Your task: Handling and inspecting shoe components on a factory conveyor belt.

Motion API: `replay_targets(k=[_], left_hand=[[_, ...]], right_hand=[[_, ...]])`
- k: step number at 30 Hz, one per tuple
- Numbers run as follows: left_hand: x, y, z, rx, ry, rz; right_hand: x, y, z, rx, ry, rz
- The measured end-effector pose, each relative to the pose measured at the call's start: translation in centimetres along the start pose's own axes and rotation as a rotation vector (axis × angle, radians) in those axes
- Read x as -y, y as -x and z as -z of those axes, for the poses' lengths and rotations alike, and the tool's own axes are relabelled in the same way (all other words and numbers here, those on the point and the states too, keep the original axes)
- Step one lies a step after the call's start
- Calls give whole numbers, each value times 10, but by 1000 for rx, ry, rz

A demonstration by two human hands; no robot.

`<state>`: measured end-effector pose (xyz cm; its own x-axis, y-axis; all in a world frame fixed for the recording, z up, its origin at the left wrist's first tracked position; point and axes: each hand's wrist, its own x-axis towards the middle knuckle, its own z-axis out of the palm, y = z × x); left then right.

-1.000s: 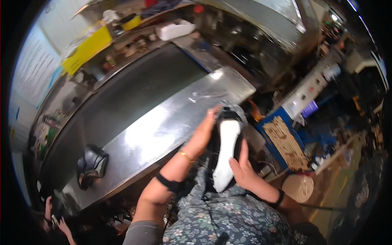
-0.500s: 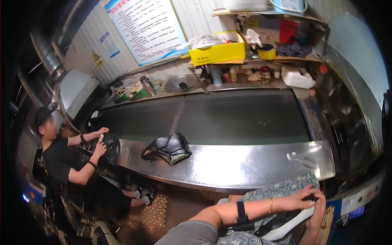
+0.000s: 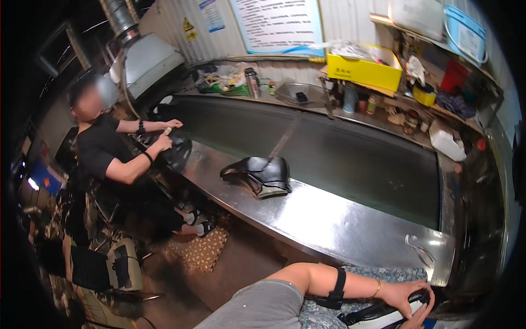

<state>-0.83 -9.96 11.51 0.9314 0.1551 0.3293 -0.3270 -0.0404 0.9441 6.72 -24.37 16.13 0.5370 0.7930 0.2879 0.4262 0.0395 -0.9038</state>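
Note:
Low at the right, a black-and-white shoe (image 3: 383,316) lies over my lap, which is covered by a grey-blue floral apron (image 3: 323,313). My left hand (image 3: 405,296) is closed over the shoe's black right end; a gold bracelet and a black forearm band are on that arm. My right hand (image 3: 423,313) wraps the same end from the right side, partly cut off by the lower edge. Just beyond my hands, pliers (image 3: 421,251) lie on the metal table (image 3: 329,216). Farther left on it sits a black leather shoe upper (image 3: 260,174).
Behind the metal ledge runs a wide dark conveyor belt (image 3: 350,156). A co-worker (image 3: 112,148) at the left holds a small light-handled tool by black material. Along the back are a yellow box (image 3: 364,68), a thermos (image 3: 252,82), a white jug (image 3: 446,140) and a blue bucket (image 3: 466,34).
My view has swung left and up, so the table appears more slanted. My hands and the shoe sit lower in the picture, with both hands still on it.

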Motion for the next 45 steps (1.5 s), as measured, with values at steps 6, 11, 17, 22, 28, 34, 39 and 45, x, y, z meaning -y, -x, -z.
replay_targets(k=[6,11,17,22,28,34,39,45], left_hand=[[1,13,-2,-76,74,89],[-8,14,-10,-190,334,-12],[-14,15,-17,-210,343,-46],[-13,23,-23,-192,369,-27],[-48,28,-59,-273,-478,131],[-63,19,-68,224,-318,-338],[-32,-26,5,-46,-557,-209],[130,-10,91,-194,-1180,258]], right_hand=[[27,3,19,227,187,-309],[49,-2,10,190,194,-420],[28,-1,18,213,65,-298],[32,12,19,236,-27,-231],[37,23,37,182,-859,-116],[21,37,110,391,-494,-360],[46,175,142,-357,-568,-791],[-169,263,134,-166,-1396,-455]])
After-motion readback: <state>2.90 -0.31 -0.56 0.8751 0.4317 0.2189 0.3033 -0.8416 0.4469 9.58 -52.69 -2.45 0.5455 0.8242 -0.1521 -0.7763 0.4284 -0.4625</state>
